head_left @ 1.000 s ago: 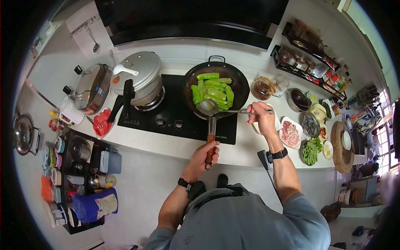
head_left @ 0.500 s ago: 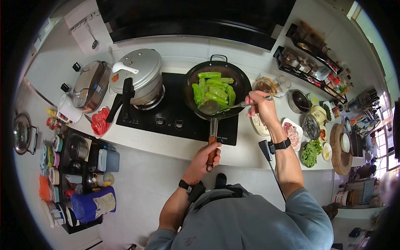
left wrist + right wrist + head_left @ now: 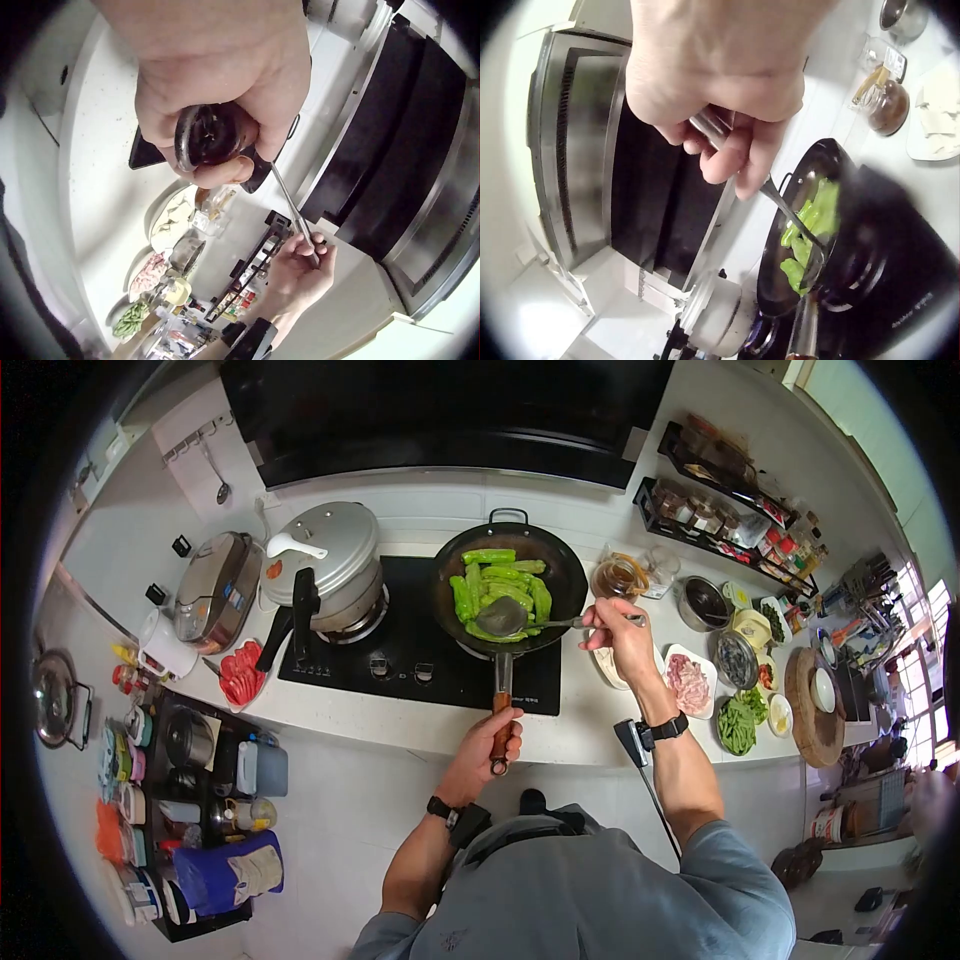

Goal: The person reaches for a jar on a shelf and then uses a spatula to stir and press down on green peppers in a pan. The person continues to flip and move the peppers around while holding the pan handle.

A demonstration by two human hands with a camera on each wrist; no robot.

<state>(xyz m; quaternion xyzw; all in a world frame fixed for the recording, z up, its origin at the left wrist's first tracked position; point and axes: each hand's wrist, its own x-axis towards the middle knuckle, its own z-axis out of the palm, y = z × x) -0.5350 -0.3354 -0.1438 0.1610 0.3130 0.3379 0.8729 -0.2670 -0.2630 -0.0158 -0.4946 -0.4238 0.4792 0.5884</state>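
Observation:
In the head view, a black wok (image 3: pixel 567 573) stands on the stove with several long green peppers (image 3: pixel 492 557) in it. My left hand (image 3: pixel 485 742) grips its wooden handle (image 3: pixel 502 703); the handle's ringed end (image 3: pixel 196 142) shows in the left wrist view. My right hand (image 3: pixel 622 638) holds a metal ladle (image 3: pixel 502 617) by the far end of its handle. The ladle's bowl lies over the near peppers, hiding part of them. In the right wrist view, curled fingers (image 3: pixel 727 154) wrap the ladle's handle, which slopes down into the wok.
Left of the wok, a pressure cooker (image 3: pixel 335 575) sits on the other burner. A plate of sliced red food (image 3: pixel 240 672) is further left. On the right counter are a plate of sliced raw meat (image 3: pixel 688 682), cut green vegetables (image 3: pixel 738 725), a brown jar (image 3: pixel 614 577) and a round wooden board (image 3: pixel 803 710).
The ladle's bowl has moved from the wok's near side further in, onto the peppers, with the right hand following. The left hand keeps its grip on the wok handle. The head view has shifted slightly.

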